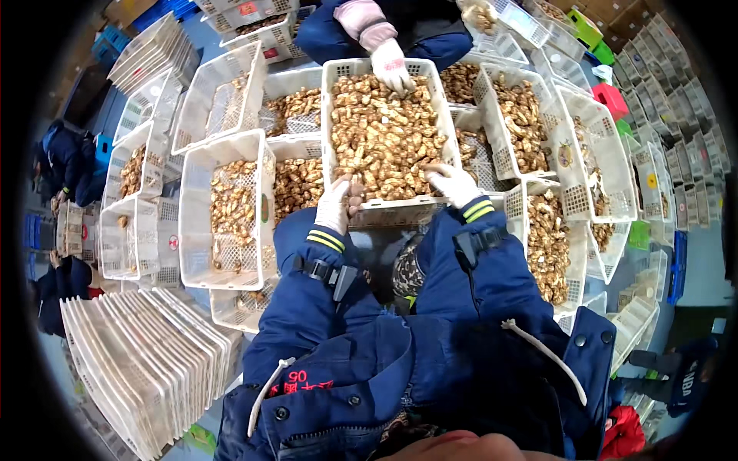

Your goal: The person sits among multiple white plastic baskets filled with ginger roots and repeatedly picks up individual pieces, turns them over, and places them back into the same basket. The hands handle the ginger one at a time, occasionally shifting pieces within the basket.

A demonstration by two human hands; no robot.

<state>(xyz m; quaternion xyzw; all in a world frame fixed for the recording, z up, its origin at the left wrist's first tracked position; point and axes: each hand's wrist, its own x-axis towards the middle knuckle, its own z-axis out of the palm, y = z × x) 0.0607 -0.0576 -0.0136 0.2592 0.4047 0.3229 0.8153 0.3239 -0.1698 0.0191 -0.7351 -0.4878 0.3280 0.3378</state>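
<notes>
A white plastic basket [451, 129] filled with small brown mushrooms [386, 138] lies before me. At its near left corner is my left hand [337, 203], in a white glove with the fingers curled; whether something is pinched in them is hidden. My right hand [452, 183], also gloved, reaches over the near right rim, its fingertips touching or just above the mushrooms. Whether it grips one cannot be made out. Across the basket, a co-worker's gloved hand [393, 66] rests on the mushrooms at the far end.
Upright baskets of mushrooms [228, 213] stand at my left, and more baskets [550, 248] at my right. Nested white baskets [144, 363] form a long stack at the lower left. The co-worker's other hand [478, 16] is at the far right. Other people [66, 161] are further off.
</notes>
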